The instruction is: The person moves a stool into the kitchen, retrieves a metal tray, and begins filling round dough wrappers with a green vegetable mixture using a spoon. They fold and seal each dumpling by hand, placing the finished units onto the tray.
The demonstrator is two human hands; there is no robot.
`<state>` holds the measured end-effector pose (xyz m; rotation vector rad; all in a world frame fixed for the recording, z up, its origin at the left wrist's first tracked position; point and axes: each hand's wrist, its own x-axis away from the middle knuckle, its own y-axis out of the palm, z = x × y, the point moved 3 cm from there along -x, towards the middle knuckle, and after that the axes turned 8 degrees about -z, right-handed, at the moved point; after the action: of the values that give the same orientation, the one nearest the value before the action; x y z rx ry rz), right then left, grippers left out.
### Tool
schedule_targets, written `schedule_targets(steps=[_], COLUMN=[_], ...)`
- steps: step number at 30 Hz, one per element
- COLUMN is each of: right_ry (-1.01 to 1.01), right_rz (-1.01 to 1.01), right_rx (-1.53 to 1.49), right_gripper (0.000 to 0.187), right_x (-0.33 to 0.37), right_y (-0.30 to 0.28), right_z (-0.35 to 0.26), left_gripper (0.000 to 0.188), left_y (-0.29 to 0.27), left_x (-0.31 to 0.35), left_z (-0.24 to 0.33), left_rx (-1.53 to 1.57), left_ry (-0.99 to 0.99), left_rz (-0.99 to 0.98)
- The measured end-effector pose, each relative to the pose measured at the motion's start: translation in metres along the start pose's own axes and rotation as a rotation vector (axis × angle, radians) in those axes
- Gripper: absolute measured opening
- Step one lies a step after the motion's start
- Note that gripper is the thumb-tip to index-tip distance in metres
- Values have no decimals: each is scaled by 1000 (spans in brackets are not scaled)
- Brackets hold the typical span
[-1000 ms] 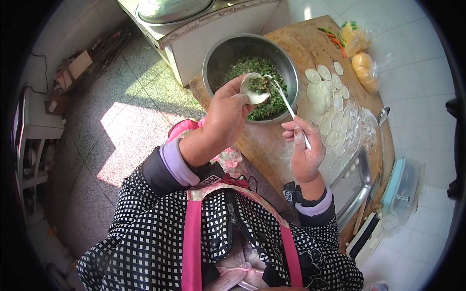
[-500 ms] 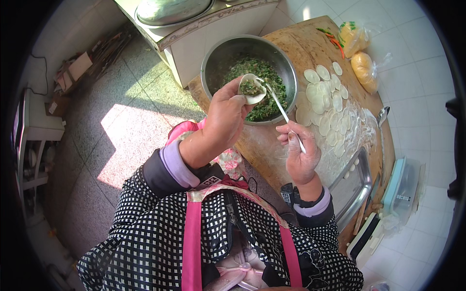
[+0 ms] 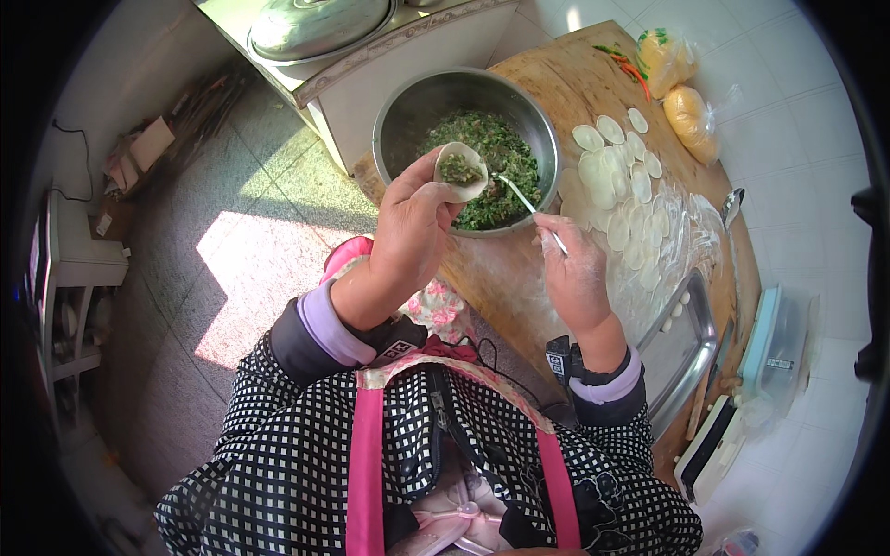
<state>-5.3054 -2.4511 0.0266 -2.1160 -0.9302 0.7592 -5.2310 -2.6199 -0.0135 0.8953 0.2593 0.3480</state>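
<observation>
Over the near left rim of a large steel bowl (image 3: 394, 120), my left hand (image 3: 411, 218) holds a round dough wrapper (image 3: 475, 188), cupped, with a small heap of green filling (image 3: 458, 169) on it. Chopped green filling (image 3: 505, 139) lies in the bowl. In my right hand (image 3: 575, 269) is a thin white-handled spoon (image 3: 519, 193), its fingers closed round the handle. The spoon's tip is at the filling in the bowl, just right of the wrapper and apart from it.
Many round wrappers (image 3: 607, 181) lie on the floured wooden board (image 3: 505, 292) right of the bowl. A metal tray (image 3: 681, 347) with a few small dough pieces stands nearer. Bagged yellow food (image 3: 691, 120) and peppers (image 3: 633, 69) sit at the far right. A lidded pot (image 3: 320, 28) is far left.
The spoon has moved away from the wrapper, down into the bowl's filling. The filling stays on the wrapper. The whole view has shifted slightly.
</observation>
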Motion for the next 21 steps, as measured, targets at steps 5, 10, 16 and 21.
schedule_targets(steps=[5,10,16,21], right_ry=[25,-277,-464,-458], right_rz=[-166,171,135,234], right_rx=[229,352,338,249], right_gripper=[18,23,24,25], right_x=[-5,5,12,17], right_y=[-1,-6,16,16], right_z=[6,-17,-21,-20], left_gripper=[33,34,30,25], left_y=[1,9,23,22], left_x=[6,10,21,27], left_z=[-3,-10,-20,-20], left_rx=[107,56,131,97], left_ry=[26,-50,-213,-268], left_rz=[-40,-51,-78,-63])
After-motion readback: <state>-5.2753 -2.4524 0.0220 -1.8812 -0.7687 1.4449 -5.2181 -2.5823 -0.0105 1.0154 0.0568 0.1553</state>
